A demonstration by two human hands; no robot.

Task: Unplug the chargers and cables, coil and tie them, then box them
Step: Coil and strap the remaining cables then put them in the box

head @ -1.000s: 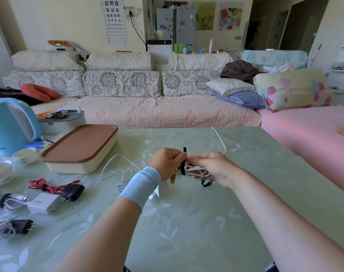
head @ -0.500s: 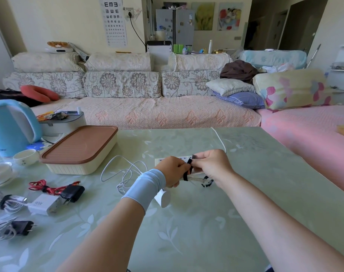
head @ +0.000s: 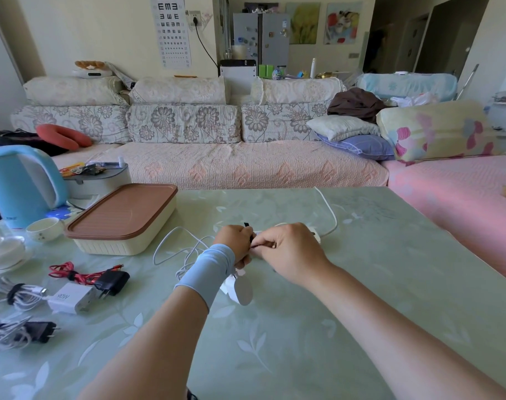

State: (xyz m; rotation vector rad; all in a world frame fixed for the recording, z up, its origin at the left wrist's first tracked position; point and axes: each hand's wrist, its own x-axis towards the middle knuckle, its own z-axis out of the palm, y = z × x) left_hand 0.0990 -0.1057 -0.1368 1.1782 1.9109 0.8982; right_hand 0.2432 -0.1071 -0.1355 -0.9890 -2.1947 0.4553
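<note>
left hand [head: 235, 244]: pale blue wrist sleeve [head: 208, 269] | right hand [head: 292, 252]: bare forearm [head: 390, 310]

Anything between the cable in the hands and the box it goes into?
Yes: the brown lid sits closed on the cream box and must come off first. On the table between lie the white cable's loose loops. Left hand and right hand grip the cable at the black tie.
</note>
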